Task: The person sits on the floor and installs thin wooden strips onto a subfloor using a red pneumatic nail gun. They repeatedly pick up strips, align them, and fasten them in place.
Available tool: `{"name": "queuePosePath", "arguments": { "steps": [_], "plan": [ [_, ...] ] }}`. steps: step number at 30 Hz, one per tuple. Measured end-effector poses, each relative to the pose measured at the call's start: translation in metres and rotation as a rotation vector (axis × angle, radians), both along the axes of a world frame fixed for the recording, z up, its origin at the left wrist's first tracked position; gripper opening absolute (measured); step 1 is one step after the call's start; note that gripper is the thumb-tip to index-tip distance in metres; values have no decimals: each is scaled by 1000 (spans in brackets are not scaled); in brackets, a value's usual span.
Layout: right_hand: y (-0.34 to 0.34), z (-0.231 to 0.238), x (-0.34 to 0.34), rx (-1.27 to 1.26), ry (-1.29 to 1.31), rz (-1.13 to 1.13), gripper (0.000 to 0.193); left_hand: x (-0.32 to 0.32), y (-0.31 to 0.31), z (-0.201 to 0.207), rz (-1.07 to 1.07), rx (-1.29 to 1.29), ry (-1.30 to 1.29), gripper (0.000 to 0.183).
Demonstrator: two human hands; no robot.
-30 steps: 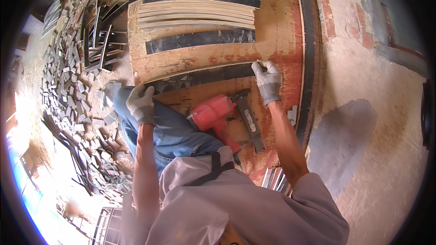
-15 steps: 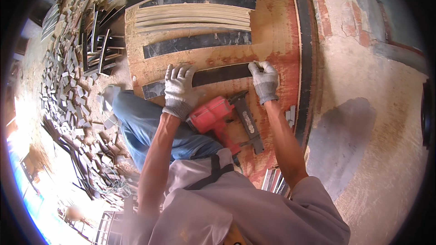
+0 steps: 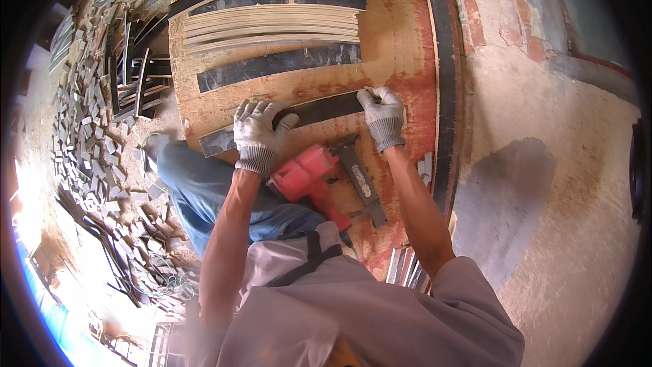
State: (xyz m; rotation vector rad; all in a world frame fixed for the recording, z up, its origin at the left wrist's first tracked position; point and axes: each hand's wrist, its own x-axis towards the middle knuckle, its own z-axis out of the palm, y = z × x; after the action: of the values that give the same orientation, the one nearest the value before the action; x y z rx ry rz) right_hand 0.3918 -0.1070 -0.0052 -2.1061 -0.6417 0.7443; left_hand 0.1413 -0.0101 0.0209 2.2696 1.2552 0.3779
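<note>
My left hand (image 3: 258, 134), in a pale work glove with a grey cuff, lies over the left part of a black, slightly curved wooden strip (image 3: 324, 109). Its fingers reach past the strip's far edge, and its thumb points right along the face. At the strip's right end, my right hand (image 3: 382, 113), gloved alike, pinches the tip between thumb and bent fingers. A thin pale edge shows along the strip's far side. Close to my lap lies a red nail gun (image 3: 304, 171) with a dark magazine (image 3: 360, 175), touched by neither hand.
Beyond the strip, another black curved strip (image 3: 282, 68) lies on the stained wooden board (image 3: 397, 37). Further off come a stack of pale-edged strips (image 3: 272, 25) and more black ones. Small offcuts (image 3: 102, 143) cover the floor at left. A brick-and-plaster wall (image 3: 509, 95) stands right.
The view has shifted slightly. The held strip slants a little more, its left end nearer me, and a pale line now shows on its far edge. My left thumb has moved up onto it.
</note>
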Motion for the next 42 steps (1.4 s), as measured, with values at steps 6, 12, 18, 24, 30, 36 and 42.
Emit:
{"name": "queuePosePath", "arguments": {
  "steps": [6,12,18,24,30,36,42],
  "plan": [
    [-6,15,-1,-13,-243,87,24,13,1,-2,132,-6,-96,19],
    [-82,93,-94,-312,-306,416,65,8,-1,-2,193,12,-63,16],
    [-122,34,-182,-729,-146,401,117,13,-4,-2,188,2,-58,16],
    [-143,34,-151,-374,-163,360,96,12,-1,0,178,-4,-40,20],
    [-122,160,-45,-288,194,345,52,8,-5,2,192,-4,-22,20],
    [-77,180,8,-280,549,101,15,8,-3,-1,212,-7,-39,17],
    [-60,170,21,-350,623,1,23,9,-2,2,201,-19,-44,18]
  ]
}}
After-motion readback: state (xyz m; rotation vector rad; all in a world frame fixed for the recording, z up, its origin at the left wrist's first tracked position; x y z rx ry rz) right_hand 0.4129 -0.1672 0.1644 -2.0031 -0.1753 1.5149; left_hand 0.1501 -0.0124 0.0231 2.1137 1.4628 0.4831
